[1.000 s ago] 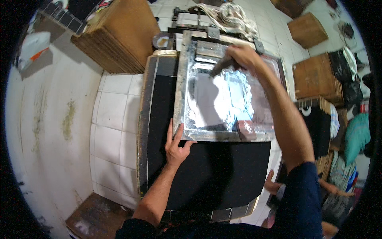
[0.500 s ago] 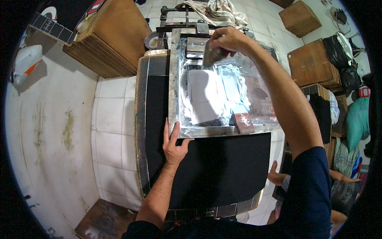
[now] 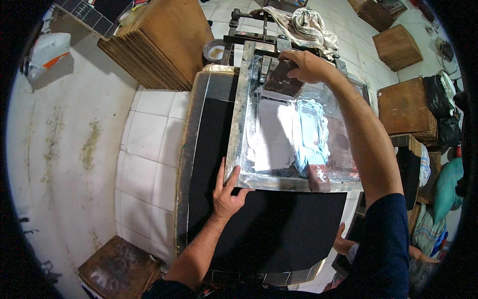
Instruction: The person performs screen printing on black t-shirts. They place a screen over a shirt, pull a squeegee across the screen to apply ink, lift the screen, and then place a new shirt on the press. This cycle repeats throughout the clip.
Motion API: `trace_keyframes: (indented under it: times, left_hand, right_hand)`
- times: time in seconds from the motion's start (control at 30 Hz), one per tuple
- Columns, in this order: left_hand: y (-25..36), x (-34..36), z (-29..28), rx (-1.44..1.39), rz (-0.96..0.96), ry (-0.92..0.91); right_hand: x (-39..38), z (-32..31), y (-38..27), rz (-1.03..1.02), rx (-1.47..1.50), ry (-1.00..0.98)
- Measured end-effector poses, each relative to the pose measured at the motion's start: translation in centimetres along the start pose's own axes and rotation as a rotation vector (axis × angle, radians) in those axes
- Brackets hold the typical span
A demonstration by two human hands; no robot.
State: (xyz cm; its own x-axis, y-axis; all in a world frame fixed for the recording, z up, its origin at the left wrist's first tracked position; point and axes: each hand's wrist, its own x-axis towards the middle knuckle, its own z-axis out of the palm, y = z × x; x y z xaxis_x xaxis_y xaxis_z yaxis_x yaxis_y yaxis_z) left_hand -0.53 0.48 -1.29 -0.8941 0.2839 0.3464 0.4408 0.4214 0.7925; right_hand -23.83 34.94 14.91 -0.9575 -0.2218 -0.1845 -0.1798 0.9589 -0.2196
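A small round tub [image 3: 215, 50] sits just past the far left corner of the frame, to the left of the right hand; it has something pale inside, but what it is cannot be told; a roll of tape [image 3: 126, 18] rests on the stack of wooden boards [image 3: 159, 42] farther left of it.

The big printing frame [image 3: 239, 119] lies flat on the black cloth [image 3: 279, 229] that covers the table [image 3: 185, 164]; inside the frame there is white and light blue paint [image 3: 308, 134] spread over the screen.

The right hand [image 3: 308, 66] reaches to the far end of the frame; its fingers are curled tight around the top of a dark scraper [image 3: 281, 79], and the scraper's edge rests on the screen just under the hand; the paint lies nearer to the person than this hand.

The left hand [image 3: 226, 192] is open and flat, fingers spread; it presses on the near left corner of the frame, with the thumb on the shiny edge and the palm on the black cloth; a small reddish block [image 3: 318, 177] sits on the near edge of the frame, off to the right of this hand.

A crumpled rag [image 3: 303, 25] lies on the metal stand beyond the right hand; wooden boxes [image 3: 398, 47] stand on the tiled floor [image 3: 144, 134] to the right of that arm; another person's hand [image 3: 343, 244] shows below the table's near right corner, close to the dark blue sleeve.
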Motion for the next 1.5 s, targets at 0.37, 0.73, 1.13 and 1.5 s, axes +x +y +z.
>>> trace_keyframes:
  times: [0.37, 0.73, 1.13, 1.5]
  left_hand:
    - [-0.1, -0.3, 0.1, -0.008, -0.029, -0.032]
    - [0.0, 0.0, 0.1, 0.033, 0.019, 0.009]
    - [0.2, -0.3, 0.0, -0.150, -0.269, -0.061]
    - [-0.7, -1.1, 0.6, 0.098, -0.067, -0.012]
  right_hand:
    - [5.0, 2.3, 1.9, 0.195, 0.012, -0.151]
    - [-24.4, 9.9, 2.6, 0.703, 0.603, 0.865]
    - [-31.8, 14.6, -8.5, 0.160, 0.203, 0.436]
    - [-26.8, 10.2, -5.5, 0.218, 0.225, 0.229]
